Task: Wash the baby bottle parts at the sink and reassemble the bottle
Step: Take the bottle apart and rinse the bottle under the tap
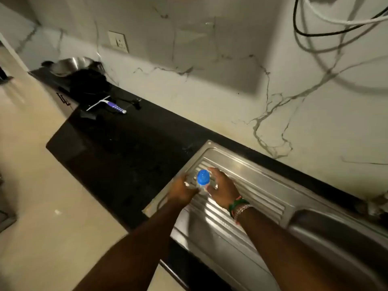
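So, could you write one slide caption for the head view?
Both hands, left hand and right hand, around a blue-capped baby bottle on the steel drainboard.

black counter (130, 143) | steel drainboard (252, 185): baby bottle (203, 181) | squeegee (109, 105), steel bowl (71, 65)

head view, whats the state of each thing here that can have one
baby bottle: upright on the draining board, blue cap on
left hand: grips the bottle's side
right hand: fingers loosely around the bottle; grip unclear
draining board: bottle standing on its ridges
sink basin: only partly in view, contents not visible
squeegee: lying flat on the black counter
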